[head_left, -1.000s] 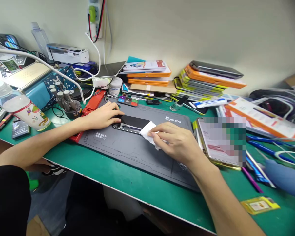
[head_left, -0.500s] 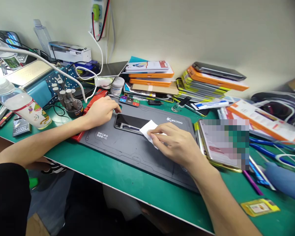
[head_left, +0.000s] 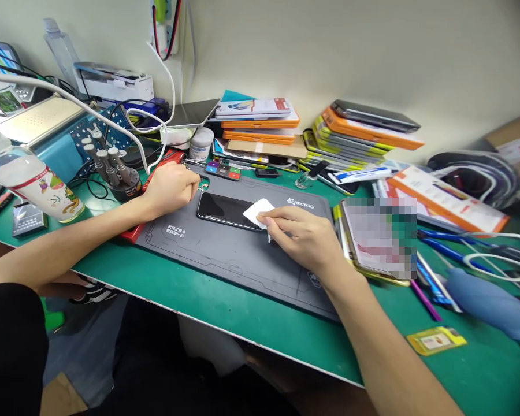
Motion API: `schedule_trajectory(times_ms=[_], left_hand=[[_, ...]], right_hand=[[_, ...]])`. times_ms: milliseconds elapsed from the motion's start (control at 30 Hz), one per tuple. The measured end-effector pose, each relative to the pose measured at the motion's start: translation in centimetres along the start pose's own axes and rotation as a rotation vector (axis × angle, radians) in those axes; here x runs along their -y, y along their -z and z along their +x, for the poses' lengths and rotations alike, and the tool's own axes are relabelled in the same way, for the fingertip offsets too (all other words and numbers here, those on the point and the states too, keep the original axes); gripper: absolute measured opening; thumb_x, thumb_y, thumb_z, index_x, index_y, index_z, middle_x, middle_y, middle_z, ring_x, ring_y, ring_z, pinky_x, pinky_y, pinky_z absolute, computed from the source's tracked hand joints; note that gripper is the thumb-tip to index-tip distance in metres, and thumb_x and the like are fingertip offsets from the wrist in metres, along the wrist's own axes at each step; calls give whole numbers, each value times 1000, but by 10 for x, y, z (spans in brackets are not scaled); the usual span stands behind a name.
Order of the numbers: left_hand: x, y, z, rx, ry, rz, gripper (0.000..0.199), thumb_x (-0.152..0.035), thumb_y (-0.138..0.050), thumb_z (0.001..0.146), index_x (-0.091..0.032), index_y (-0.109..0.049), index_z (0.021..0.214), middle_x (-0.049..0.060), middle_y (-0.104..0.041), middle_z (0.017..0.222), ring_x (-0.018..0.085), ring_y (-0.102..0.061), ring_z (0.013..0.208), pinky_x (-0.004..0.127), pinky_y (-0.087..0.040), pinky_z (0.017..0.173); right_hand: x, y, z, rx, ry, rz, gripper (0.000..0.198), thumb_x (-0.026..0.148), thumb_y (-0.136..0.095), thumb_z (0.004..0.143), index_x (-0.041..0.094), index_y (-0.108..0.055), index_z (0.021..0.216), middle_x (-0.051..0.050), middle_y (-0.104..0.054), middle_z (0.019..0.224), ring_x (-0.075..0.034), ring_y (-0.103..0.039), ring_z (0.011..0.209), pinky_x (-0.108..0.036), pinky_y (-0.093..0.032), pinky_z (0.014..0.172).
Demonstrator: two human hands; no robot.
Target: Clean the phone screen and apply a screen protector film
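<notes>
A smartphone (head_left: 225, 210) with a dark glossy screen lies face up on the grey work mat (head_left: 242, 260). My right hand (head_left: 301, 234) is closed, pinching a white wipe (head_left: 256, 211) between thumb and fingers. The wipe covers the phone's right end and appears to touch it. Beyond the phone's left end, my left hand (head_left: 173, 188) is curled into a fist over the mat, with no object visible in it. Its fingertips are turned out of sight.
Left of the mat stand a screwdriver holder (head_left: 125, 184) and a bottle (head_left: 41, 185) with a printed label. Stacked boxes (head_left: 260, 115) line the wall. On the right lie a pixelated tablet-like device (head_left: 372, 237), a blue air blower (head_left: 487, 300) and a yellow packet (head_left: 435, 341).
My left hand has closed from loosely curled fingers into a fist. My right hand still holds the wipe at the phone's right end. The whole view has shifted slightly.
</notes>
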State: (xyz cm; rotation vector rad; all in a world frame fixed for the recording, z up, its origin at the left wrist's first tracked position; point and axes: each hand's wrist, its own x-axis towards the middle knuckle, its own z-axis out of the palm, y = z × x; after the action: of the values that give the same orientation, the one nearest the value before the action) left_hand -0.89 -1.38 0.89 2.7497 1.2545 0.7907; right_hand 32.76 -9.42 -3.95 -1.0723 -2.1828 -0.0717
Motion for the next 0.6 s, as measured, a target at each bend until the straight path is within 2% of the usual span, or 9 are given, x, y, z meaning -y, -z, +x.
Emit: schedule_trajectory(times_ms=[167, 333, 600], left_hand=[[1, 0, 1, 22, 2, 7, 25, -16, -50, 77, -23, -63, 57, 3, -70, 62, 20, -60, 67, 37, -42, 73], [2, -2, -1, 28, 6, 17, 25, -16, -49, 77, -23, -63, 58, 2, -73, 66, 20, -63, 69, 36, -44, 75], [2, -6, -2, 50, 9, 14, 25, -16, -50, 78, -23, -64, 59, 2, -72, 65, 19, -63, 67, 37, -46, 76]], right_hand=[[0, 1, 1, 21, -18, -27, 41, 30, -59, 111, 28, -85, 79, -6, -89, 103, -24, -83, 90, -38, -62, 68], [7, 8, 4, 13, 79, -27, 39, 25, -62, 110, 27, -83, 78, -5, -87, 94, -22, -82, 83, -35, -60, 64], [25, 4, 9, 42, 180, 8, 32, 21, -60, 111, 27, -84, 91, -5, -89, 99, -23, -83, 86, -38, -64, 75]])
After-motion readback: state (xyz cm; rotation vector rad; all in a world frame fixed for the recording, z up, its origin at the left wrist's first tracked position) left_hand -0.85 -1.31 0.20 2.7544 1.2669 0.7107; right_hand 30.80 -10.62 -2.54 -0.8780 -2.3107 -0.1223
